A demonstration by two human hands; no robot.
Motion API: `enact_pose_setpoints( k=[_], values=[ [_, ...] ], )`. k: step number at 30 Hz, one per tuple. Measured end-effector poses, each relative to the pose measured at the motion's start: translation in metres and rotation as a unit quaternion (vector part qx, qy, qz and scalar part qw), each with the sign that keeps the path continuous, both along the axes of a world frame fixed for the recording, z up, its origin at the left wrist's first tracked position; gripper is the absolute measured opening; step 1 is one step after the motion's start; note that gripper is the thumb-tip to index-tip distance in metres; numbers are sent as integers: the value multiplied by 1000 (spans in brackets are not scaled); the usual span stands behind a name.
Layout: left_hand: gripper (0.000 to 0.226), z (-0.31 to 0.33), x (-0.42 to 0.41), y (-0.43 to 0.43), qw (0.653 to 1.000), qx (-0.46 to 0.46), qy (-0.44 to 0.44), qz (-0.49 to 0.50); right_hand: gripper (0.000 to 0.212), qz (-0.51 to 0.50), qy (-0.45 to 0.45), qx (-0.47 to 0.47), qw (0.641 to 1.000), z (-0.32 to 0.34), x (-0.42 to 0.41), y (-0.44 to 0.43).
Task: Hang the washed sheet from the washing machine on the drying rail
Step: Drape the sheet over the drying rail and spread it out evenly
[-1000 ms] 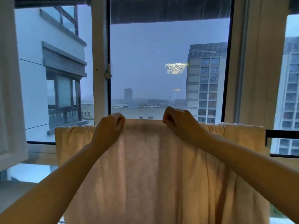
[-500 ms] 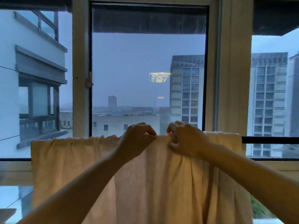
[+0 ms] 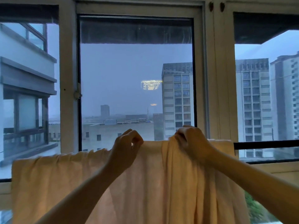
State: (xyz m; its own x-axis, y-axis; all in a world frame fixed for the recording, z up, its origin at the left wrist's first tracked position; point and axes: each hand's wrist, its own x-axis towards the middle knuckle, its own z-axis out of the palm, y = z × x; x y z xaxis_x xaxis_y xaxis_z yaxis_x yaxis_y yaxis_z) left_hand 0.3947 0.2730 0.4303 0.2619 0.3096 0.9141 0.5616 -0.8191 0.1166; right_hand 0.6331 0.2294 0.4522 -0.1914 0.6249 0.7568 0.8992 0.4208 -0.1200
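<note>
I have both arms raised and reaching to the far side, the bare forearms coming up from the near bottom corners and converging toward the middle. My left hand (image 3: 125,148) is curled over, thumb and fingertips pinching the top edge of the sheet (image 3: 150,178). My right hand (image 3: 193,143), a little higher and to the right, has its knuckles up and fingers curled round a bunched fold of that edge, and the two hands are near each other but apart.
</note>
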Motion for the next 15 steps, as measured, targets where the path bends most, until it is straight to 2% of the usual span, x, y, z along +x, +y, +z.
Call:
enact_pose_setpoints(
  k=[3, 6, 10, 15],
  values=[
    [8, 0, 1, 1, 1000, -16, -7, 8, 12, -25, 33, 3, 999, -2, 28, -1],
    [7, -2, 6, 1, 1000, -20, 5, 17, 9, -65, 31, 24, 997, -5, 54, -5],
    [10, -2, 6, 2, 998, -35, -32, 32, 7, -106, 23, 41, 993, -5, 85, -15],
    [11, 3, 16, -2, 992, -83, -52, 73, 5, -71, -2, 11, 997, -8, 89, -25]
  ],
)
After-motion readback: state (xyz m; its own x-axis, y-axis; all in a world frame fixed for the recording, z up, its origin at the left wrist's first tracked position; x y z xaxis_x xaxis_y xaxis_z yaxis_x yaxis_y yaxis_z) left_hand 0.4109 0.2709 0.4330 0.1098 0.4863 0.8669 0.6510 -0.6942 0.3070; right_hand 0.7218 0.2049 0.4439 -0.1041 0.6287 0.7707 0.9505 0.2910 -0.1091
